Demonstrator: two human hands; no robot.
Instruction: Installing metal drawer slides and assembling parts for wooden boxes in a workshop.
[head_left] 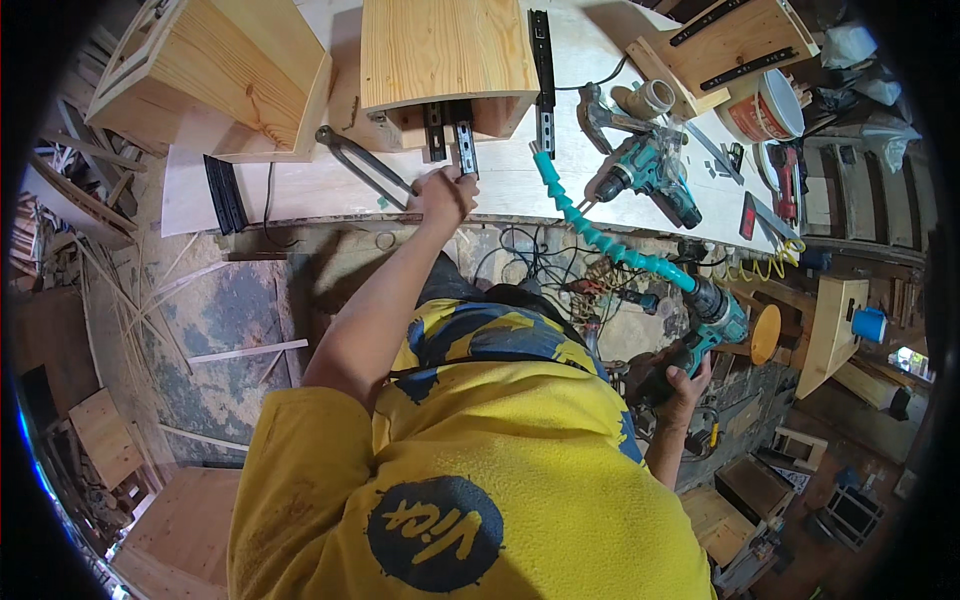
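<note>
My left hand (445,200) is closed at the near end of a metal drawer slide (466,148), which sticks out from under a pine wooden box (445,60). A second black slide (435,132) lies beside it. My right hand (682,388) grips the handle of a teal cordless drill (718,318), held off to the right of my body. From its chuck a teal flexible shaft (600,238) bends up and left over the table edge, its tip near another long black slide (543,85). Pincers (365,165) with long handles lie just left of my left hand.
Another teal drill (645,175) and a hammer (595,120) lie on the white tabletop (310,195). A pine box (215,80) stands at left, with black slides (226,195) near it. At right are a white bucket (765,105) and a handsaw (765,220). Cables (535,265) tangle below the edge.
</note>
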